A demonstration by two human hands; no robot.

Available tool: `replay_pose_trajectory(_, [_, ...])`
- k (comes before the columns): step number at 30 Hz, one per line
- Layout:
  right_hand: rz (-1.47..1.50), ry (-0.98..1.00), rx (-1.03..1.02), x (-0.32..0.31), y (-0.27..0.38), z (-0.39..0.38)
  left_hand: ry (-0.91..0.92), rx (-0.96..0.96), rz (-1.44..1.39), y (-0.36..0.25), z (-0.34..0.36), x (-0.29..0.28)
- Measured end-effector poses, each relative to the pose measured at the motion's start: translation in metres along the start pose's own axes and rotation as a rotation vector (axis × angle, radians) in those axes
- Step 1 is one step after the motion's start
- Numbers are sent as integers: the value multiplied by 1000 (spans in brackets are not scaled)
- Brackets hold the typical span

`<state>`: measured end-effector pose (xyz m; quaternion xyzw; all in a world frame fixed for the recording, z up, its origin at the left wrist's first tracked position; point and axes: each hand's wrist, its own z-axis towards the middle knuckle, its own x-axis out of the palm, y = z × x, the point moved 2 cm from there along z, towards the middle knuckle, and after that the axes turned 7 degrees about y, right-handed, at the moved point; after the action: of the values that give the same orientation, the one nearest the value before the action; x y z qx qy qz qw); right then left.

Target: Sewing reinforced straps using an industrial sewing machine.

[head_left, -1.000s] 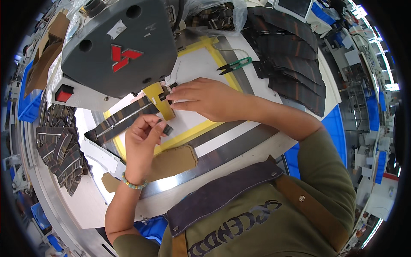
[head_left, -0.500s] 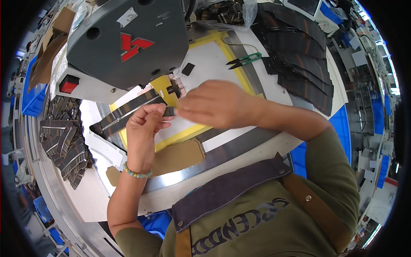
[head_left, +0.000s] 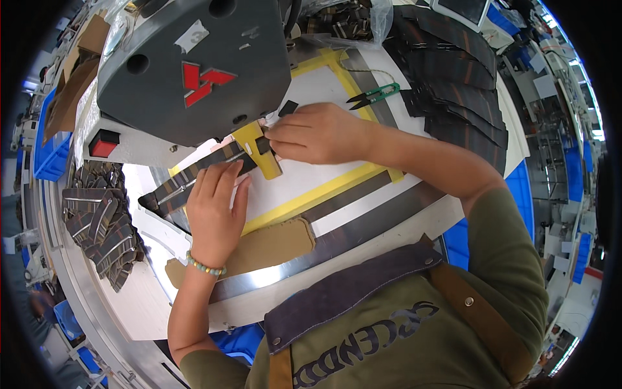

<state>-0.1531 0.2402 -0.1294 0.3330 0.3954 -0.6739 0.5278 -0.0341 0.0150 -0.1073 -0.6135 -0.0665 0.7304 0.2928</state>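
My left hand (head_left: 217,204) lies with fingers stretched and thumb apart at the end of a dark striped fabric strip with a zipper (head_left: 183,185), its fingertips touching the cloth beside the machine's yellow plate (head_left: 262,155). Across the plate, my right hand (head_left: 324,135) has its fingers pressed together, pinching a small dark fabric tab (head_left: 263,144) that lies on the yellow plate. Under the sewing machine's grey head (head_left: 194,71), the needle area is mostly hidden. A second small black piece (head_left: 288,108) is just behind my right fingers.
Green-handled thread snips (head_left: 374,96) lie behind my right hand. Stacked dark fabric panels (head_left: 453,84) fill the back right. Striped zipper pieces (head_left: 103,223) are heaped at the left. A brown cardboard piece (head_left: 278,243) lies near the table's front edge.
The small dark tab, held up between both hands before, is now at the yellow plate. My right hand has moved slightly back; my left fingers have loosened and come down onto the strip.
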Motion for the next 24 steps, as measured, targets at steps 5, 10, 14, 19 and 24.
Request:
replay_pose_trajectory(5, [24,17,-5,23,-3,8,-9,220,280,6,6,19])
replay_pose_trajectory(10, [43,-29,24,23,-3,4,97,190,285,5,7,19])
replay_pose_trajectory(14, [52,-51,28,22,-5,5,147,174,278,6,9,21])
replay_pose_trajectory(19, [44,47,29,19,-1,3,185,208,305,8,13,18])
replay_pose_trajectory(24, [109,234,197,-1,2,-1,196,363,415,15,22,16])
